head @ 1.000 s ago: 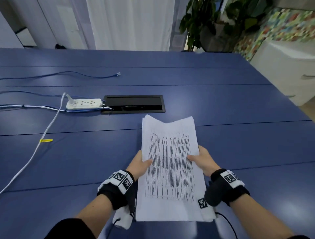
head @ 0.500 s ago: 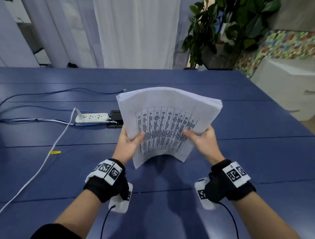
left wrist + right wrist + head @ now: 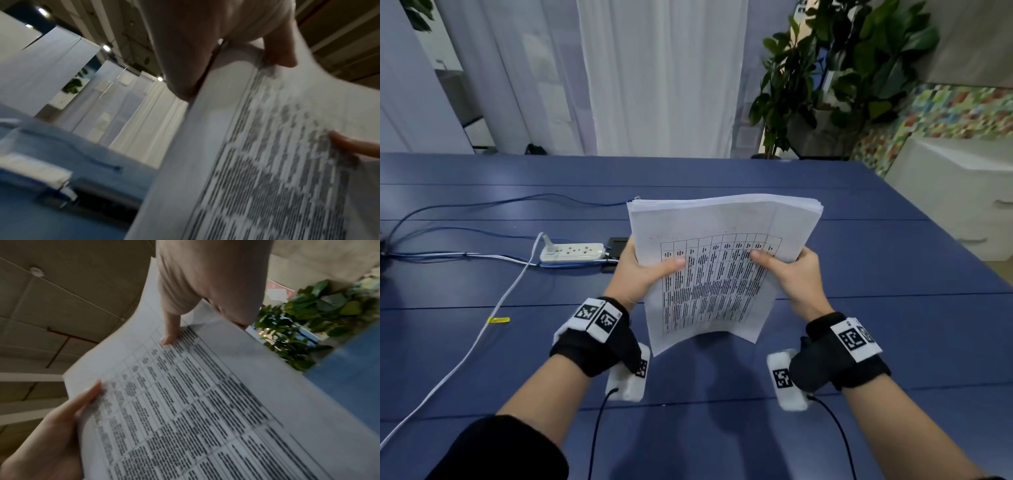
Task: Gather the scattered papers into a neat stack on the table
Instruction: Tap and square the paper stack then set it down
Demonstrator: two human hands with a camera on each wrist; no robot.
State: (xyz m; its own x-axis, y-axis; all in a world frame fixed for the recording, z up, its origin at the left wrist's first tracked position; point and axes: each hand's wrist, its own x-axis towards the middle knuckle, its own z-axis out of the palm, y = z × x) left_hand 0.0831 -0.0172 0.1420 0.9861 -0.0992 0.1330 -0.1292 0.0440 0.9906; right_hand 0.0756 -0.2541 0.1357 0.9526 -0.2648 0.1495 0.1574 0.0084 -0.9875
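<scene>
A thick stack of white papers (image 3: pixel 717 267) with a printed table on top is held in the air above the blue table (image 3: pixel 859 325), bowed and tilted toward me. My left hand (image 3: pixel 643 270) grips its left edge, thumb on the printed face. My right hand (image 3: pixel 791 270) grips the right edge the same way. In the left wrist view the stack of papers (image 3: pixel 267 162) fills the right side under my left hand (image 3: pixel 205 48). In the right wrist view the papers (image 3: pixel 205 402) run across the picture, pinched by my right hand (image 3: pixel 205 280). The fingers behind the sheets are hidden.
A white power strip (image 3: pixel 571 252) with blue and white cables (image 3: pixel 482 335) lies at the left of the table, beside a black cable hatch (image 3: pixel 618 245). A yellow tag (image 3: pixel 499 320) sits on the white cable. A potted plant (image 3: pixel 835 75) and a white cabinet (image 3: pixel 955 192) stand beyond the table.
Both hands have lifted the stack from lying flat on the table into the air and tilted it up toward me; over the last half second it straightened slightly.
</scene>
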